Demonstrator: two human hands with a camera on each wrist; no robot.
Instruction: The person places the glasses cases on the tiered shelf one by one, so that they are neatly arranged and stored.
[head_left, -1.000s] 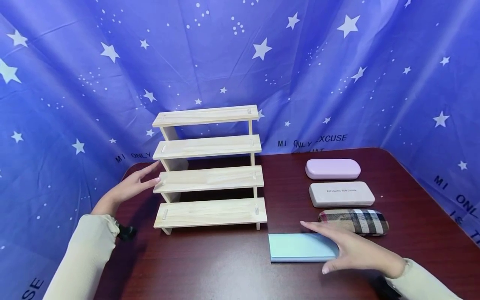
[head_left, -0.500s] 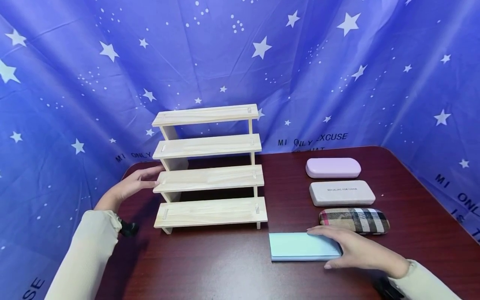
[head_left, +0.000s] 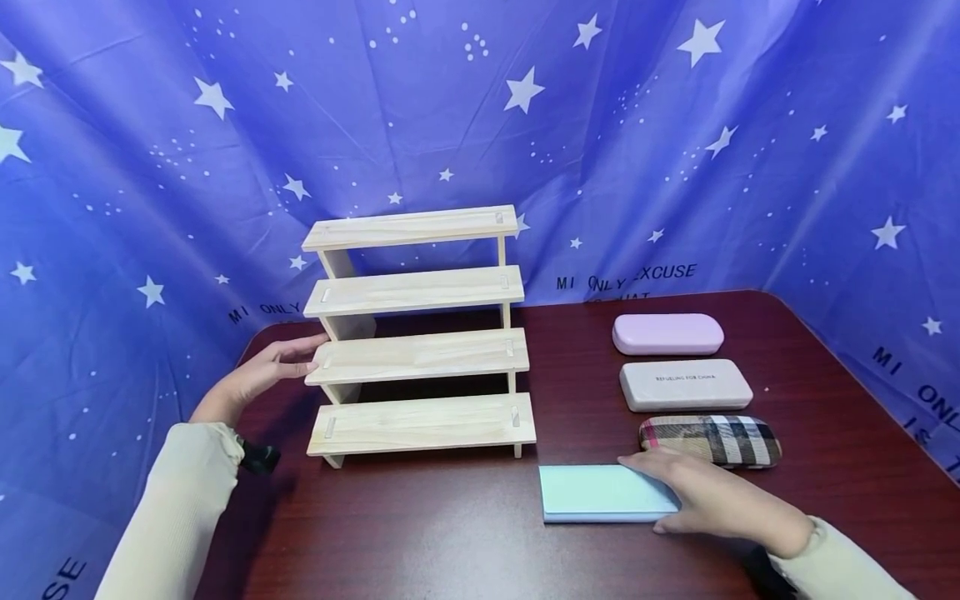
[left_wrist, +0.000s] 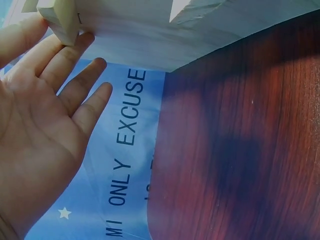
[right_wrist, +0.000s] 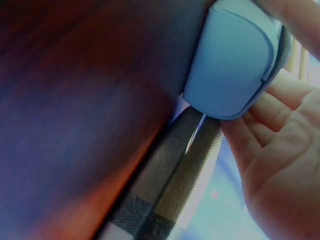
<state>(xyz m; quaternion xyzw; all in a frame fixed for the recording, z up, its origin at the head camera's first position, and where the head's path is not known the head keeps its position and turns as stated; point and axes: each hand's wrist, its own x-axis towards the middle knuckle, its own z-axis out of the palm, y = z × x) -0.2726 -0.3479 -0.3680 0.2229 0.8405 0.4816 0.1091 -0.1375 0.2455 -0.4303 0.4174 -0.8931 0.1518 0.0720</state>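
At the left, a tiered wooden display shelf (head_left: pixel 420 425) stands on the table. My left hand (head_left: pixel 262 373) holds the left end of its second board from the bottom; in the left wrist view the thumb (left_wrist: pixel 22 37) and fingers lie on either side of that board's end. My right hand (head_left: pixel 705 500) grips the right end of a light blue glasses case (head_left: pixel 600 490), thumb at its near side and fingers along the far side. The case lies flat on the table. Just behind it sits a plaid glasses case (head_left: pixel 738 442), partly covered by the right hand.
Behind the plaid case, a white glasses case (head_left: pixel 686 386) with small lettering and a lilac glasses case (head_left: pixel 667 334) lie in a row on the dark red table (head_left: pixel 420 533). A blue curtain (head_left: pixel 450 100) with white stars hangs at the back and sides.
My right hand has come down onto the blue case, its fingers drawing in to the far side. The left hand has moved slightly right and taken hold of the shelf's board end.
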